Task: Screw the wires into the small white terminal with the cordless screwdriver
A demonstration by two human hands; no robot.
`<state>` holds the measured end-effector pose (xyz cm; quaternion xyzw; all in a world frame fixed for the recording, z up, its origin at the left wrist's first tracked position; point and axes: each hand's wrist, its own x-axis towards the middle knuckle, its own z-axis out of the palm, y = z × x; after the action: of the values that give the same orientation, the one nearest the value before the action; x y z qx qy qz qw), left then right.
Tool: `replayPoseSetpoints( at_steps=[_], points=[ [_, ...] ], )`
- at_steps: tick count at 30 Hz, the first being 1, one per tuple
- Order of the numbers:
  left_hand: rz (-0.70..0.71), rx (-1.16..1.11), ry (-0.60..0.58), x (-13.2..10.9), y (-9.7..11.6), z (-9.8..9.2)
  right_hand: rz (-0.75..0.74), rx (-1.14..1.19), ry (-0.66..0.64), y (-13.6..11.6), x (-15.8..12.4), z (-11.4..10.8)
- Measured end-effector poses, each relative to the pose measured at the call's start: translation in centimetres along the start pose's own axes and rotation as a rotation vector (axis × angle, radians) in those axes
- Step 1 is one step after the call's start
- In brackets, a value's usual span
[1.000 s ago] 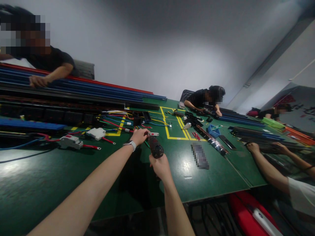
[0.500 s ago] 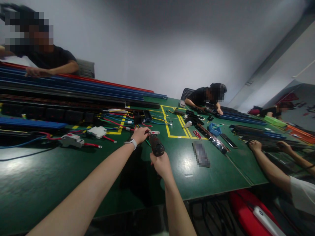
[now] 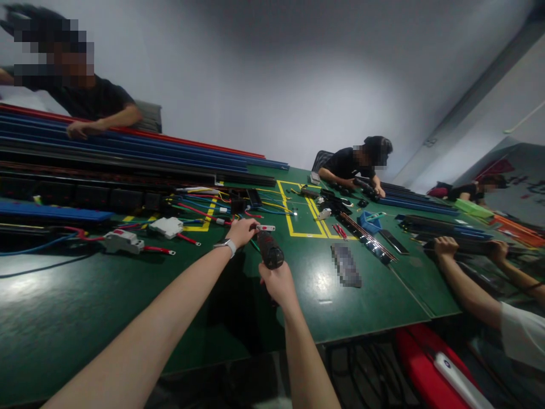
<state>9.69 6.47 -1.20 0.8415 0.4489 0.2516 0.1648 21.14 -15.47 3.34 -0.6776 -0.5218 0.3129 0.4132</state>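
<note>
My right hand (image 3: 279,282) is wrapped round the grip of a dark cordless drill (image 3: 271,251), whose front end points away from me. Just beyond the drill's tip is a white circuit breaker (image 3: 267,228) with a red mark, mostly hidden by the drill and my fingers. My left hand (image 3: 240,233), with a watch on its wrist, is closed on the breaker's left side. Red, blue and yellow wires (image 3: 200,213) lie to the left of that hand. Two more white breakers (image 3: 123,241) with red leads rest further left on the green table (image 3: 179,307).
Long blue and black rails (image 3: 128,147) line the far left side. Right of my hands lie a blurred flat object (image 3: 346,264), a copper-striped strip (image 3: 366,238) and a blue bin (image 3: 370,221). Co-workers sit across the table; another person's hands (image 3: 446,247) are at the right.
My hands and the drill stay almost in place; the view shifts slightly. The far-left co-worker's hand has moved right along the rails. The hands at the right have lifted a dark bar slightly.
</note>
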Motion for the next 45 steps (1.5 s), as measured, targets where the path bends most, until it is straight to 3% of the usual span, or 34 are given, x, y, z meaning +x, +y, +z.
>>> replayPoseSetpoints(
  at_steps=[45],
  points=[
    [-0.015,0.012,0.001,-0.01,0.13,0.03,-0.029,-0.006,0.003,0.58,0.05,0.15]
  ],
)
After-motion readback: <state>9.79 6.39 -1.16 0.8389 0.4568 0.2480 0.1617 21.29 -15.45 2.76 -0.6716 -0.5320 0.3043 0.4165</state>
